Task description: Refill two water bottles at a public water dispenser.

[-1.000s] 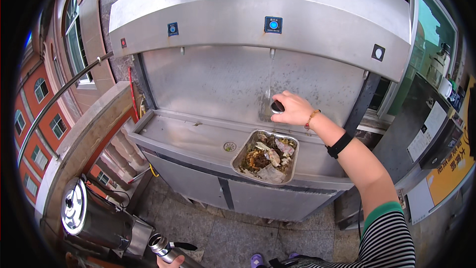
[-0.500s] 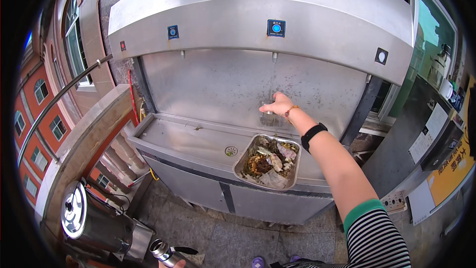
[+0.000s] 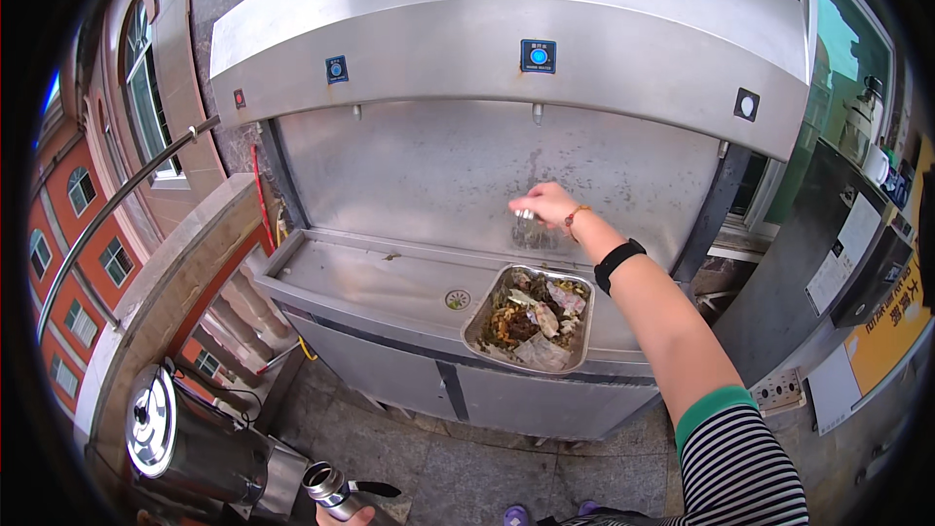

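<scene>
As left hand clasps steel flask, right hand outstretched, palm down, pinching cap

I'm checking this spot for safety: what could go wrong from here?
The tray of food scraps sits at the front of the basin, so a bump from the right forearm might tip it. Stray scraps could clog the nearby drain. The flask in the left hand is tilted and uncapped; any contents might spill.
</scene>
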Demonstrator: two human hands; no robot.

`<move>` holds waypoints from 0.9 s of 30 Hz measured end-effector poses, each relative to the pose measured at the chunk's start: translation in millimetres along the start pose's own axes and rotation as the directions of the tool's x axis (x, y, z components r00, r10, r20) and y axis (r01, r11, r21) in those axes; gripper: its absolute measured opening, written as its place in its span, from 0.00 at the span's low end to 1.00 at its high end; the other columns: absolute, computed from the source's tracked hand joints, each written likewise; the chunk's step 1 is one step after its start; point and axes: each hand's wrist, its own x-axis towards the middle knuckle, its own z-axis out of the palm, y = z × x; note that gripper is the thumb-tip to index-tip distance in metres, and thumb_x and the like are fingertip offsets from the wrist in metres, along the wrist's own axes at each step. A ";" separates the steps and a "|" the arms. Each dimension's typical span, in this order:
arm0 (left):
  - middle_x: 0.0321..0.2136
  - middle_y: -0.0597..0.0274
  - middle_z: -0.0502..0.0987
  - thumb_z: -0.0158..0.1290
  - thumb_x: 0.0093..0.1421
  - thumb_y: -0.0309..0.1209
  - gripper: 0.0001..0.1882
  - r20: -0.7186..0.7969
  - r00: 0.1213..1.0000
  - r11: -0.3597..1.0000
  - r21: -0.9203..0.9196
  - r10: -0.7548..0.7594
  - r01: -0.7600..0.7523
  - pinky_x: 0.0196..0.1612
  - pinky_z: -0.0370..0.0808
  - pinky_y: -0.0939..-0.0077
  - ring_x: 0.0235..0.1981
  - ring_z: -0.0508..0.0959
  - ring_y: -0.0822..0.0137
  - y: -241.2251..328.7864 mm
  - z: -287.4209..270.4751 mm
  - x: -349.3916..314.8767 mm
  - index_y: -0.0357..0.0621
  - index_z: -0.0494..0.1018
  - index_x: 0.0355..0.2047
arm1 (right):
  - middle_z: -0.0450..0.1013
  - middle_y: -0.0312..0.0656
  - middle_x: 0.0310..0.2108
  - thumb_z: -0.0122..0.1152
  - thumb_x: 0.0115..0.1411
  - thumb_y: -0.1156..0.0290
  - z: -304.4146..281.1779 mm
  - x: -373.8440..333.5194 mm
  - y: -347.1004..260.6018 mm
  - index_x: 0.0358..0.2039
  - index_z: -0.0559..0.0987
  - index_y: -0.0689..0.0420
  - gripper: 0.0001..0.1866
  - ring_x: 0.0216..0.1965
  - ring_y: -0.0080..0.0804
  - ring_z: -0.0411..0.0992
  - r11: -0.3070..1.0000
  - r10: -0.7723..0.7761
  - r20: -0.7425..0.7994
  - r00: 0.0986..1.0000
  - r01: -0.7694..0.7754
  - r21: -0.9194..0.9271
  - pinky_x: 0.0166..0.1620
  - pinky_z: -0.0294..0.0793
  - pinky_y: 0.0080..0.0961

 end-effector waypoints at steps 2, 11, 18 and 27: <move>0.36 0.62 0.73 0.60 0.46 0.18 0.29 0.013 1.000 1.000 0.017 0.000 0.000 0.39 0.75 0.74 0.34 0.75 0.68 0.5 7.4 4.8 0.41 0.64 0.49 | 0.72 0.53 0.45 0.67 0.41 0.47 -6.9 -1.4 -2.9 0.46 0.73 0.65 0.38 0.47 0.41 0.71 0.964 0.161 0.032 0.986 -0.164 0.211 0.47 0.71 0.30; 0.37 0.62 0.73 0.63 0.44 0.21 0.29 0.068 0.998 0.978 0.208 -0.001 -0.013 0.38 0.75 0.75 0.34 0.75 0.70 -12.4 9.9 16.3 0.41 0.65 0.48 | 0.70 0.53 0.49 0.67 0.41 0.48 -12.1 -23.9 5.6 0.54 0.67 0.68 0.45 0.46 0.44 0.72 0.989 0.062 0.023 0.998 -0.064 0.132 0.48 0.72 0.31; 0.37 0.63 0.73 0.62 0.46 0.20 0.28 0.068 0.997 0.990 0.141 0.021 -0.030 0.40 0.74 0.74 0.35 0.75 0.69 -12.0 5.4 12.4 0.41 0.65 0.49 | 0.70 0.57 0.41 0.67 0.40 0.58 -38.8 -87.5 -35.3 0.50 0.67 0.69 0.39 0.37 0.47 0.71 0.670 -0.587 0.001 0.810 0.486 -0.561 0.43 0.73 0.34; 0.35 0.62 0.73 0.61 0.47 0.20 0.28 0.025 1.000 0.996 0.087 0.002 -0.004 0.38 0.76 0.73 0.33 0.75 0.68 -23.3 4.7 12.0 0.41 0.64 0.49 | 0.62 0.60 0.54 0.60 0.42 0.60 -90.5 -97.9 -118.6 0.37 0.69 0.68 0.27 0.43 0.49 0.68 0.266 -0.903 -0.075 0.423 0.414 -0.871 0.46 0.73 0.35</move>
